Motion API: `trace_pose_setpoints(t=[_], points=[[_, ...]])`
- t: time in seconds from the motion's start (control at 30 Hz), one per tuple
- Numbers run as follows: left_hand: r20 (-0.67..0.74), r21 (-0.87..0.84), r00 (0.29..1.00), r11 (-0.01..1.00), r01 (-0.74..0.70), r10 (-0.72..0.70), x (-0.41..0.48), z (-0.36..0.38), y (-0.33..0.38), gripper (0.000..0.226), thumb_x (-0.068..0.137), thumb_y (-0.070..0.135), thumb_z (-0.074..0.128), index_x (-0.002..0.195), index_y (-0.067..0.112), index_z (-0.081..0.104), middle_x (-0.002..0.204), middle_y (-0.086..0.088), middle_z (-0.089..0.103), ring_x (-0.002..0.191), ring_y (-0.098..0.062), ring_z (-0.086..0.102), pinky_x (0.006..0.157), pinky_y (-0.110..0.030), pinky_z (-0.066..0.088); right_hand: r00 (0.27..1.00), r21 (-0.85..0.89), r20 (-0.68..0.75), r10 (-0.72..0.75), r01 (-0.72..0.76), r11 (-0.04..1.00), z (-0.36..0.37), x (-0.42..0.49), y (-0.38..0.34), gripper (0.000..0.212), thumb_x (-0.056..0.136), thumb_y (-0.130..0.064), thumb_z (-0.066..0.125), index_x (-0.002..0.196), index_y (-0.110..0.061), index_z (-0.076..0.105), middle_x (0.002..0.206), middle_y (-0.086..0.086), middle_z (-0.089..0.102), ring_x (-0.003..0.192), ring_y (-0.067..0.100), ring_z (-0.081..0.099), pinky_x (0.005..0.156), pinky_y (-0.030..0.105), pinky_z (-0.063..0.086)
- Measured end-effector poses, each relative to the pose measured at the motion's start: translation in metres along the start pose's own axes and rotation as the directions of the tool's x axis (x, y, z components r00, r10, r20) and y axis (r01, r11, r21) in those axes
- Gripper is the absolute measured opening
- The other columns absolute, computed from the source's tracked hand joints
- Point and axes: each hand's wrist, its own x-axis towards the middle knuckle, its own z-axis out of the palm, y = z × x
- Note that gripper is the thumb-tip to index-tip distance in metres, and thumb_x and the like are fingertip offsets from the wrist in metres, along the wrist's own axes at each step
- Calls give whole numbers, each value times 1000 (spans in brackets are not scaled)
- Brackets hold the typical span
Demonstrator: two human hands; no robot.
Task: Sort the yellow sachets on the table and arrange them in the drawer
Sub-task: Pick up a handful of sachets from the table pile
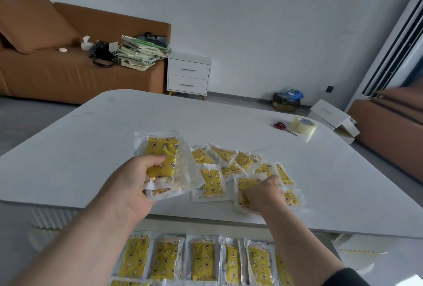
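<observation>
My left hand (135,185) grips a stack of yellow sachets (163,155) in clear wrappers, held just above the white table (96,148). A loose heap of yellow sachets (211,181) lies on the table to the right of it. My right hand (263,195) is curled over one sachet (246,185) at the near right of that heap and pinches it. Below the table's front edge, several sachets (203,260) lie side by side in a row in the drawer.
Red scissors (283,126) and a roll of clear tape (304,124) lie at the table's far right. Beyond are a brown sofa (57,68) with stacked papers, a white nightstand (188,75), and flat white boxes (332,114) on the floor.
</observation>
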Motion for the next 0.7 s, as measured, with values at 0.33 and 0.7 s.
trace_pose_setpoints(t=[0.33, 0.7], points=[[82, -36, 996, 999, 38, -35, -2, 1, -9, 11, 88, 5, 60, 95, 9, 67, 77, -8, 75, 74, -24, 71, 69, -39, 56, 988, 575, 71, 134, -150, 804, -25, 5, 18, 16, 75, -2, 74, 79, -1, 59, 71, 8, 57, 67, 24, 58, 61, 31, 51], [170, 29, 974, 989, 148, -151, -7, -1, -33, 23, 87, 5, 59, 110, 6, 63, 91, -15, 76, 71, -34, 73, 86, -49, 52, 975, 937, 203, -85, -169, 304, -82, -47, 50, 9, 92, -2, 60, 100, -4, 60, 97, 19, 70, 86, 33, 69, 81, 46, 56]])
